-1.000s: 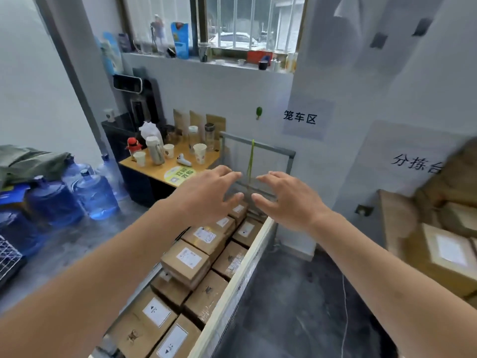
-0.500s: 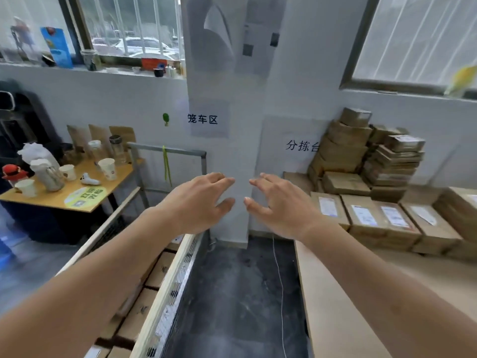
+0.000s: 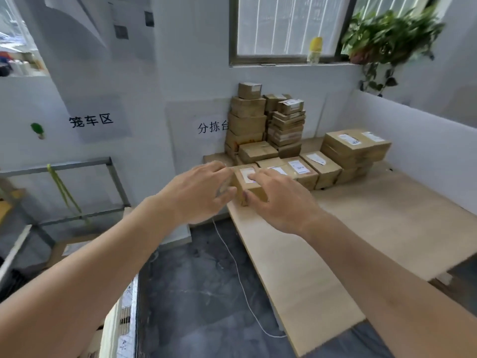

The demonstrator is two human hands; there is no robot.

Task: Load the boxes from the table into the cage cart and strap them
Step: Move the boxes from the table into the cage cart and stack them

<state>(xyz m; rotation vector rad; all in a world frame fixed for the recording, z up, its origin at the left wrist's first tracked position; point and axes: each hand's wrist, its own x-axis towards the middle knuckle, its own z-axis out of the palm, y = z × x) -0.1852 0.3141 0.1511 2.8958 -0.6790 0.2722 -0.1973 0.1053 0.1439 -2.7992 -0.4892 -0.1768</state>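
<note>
Both hands' grips wide: left hand [image 3: 198, 192], right hand [image 3: 278, 200] bracketing labelled cardboard box [image 3: 249, 186], table [image 3: 387, 215] edge. Probably light, rigid; take opposite sides.

Both hands [image 3: 200, 192] [image 3: 278, 200] outstretched, fingers spread

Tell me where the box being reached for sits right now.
In the head view, the small cardboard box sits at the left end of the front row on the wooden table, between the left hand and right hand.

Parcel sorting room: stacked boxes [image 3: 265, 125]
</note>
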